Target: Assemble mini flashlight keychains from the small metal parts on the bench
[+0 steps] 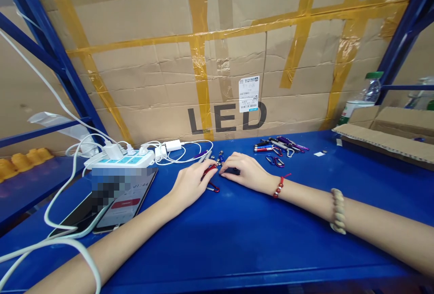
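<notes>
Keychain flashlight (209, 170), red, pinched by left hand (191, 181); right hand (249, 172) curled over dark object (233, 171), grip unclear. Other flashlights (280, 144) bunched aside, presumably leaving working room.

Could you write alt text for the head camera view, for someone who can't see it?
A person's left hand holds a small red object beside the right hand, over a blue surface. Cardboard marked LED stands behind; small metallic tubes lie to the right, a power strip and lit device to the left.
</notes>
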A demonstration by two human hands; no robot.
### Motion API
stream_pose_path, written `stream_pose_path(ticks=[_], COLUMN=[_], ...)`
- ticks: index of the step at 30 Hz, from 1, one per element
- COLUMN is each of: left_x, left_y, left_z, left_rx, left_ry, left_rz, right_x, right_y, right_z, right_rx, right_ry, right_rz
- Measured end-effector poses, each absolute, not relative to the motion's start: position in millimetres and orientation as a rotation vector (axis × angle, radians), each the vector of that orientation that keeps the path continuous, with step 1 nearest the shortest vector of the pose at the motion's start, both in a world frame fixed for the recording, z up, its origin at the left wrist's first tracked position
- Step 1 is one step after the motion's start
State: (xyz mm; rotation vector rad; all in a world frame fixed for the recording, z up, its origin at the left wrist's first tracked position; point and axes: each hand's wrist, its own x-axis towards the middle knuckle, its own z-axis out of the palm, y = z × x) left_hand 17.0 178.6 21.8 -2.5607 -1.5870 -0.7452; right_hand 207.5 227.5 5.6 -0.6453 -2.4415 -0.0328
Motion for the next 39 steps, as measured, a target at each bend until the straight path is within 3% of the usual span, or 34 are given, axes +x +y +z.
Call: stream_pose_path(ticks=[20, 33, 39], left_x=[17.1, 15.4, 14.4], left_y=[179.3, 180.3, 181.1], left_z=[21.7, 22.1, 22.0], left_rx=[-2.594, -2.674, -2.689], left_ry=[-1.616, -1.641, -1.662], left_rz=[-0.710, -0.691, -0.739], right_x=[207.9, 206.6, 203.2], right_y=[229.9, 229.0, 224.5], right_z=[4.0, 1.4, 5.3], right_rx=[-0.565, -0.588, -0.797], right_ry=[-2.500, -2.371, -2.035], right_rz=[-0.032, 0.227, 0.462])
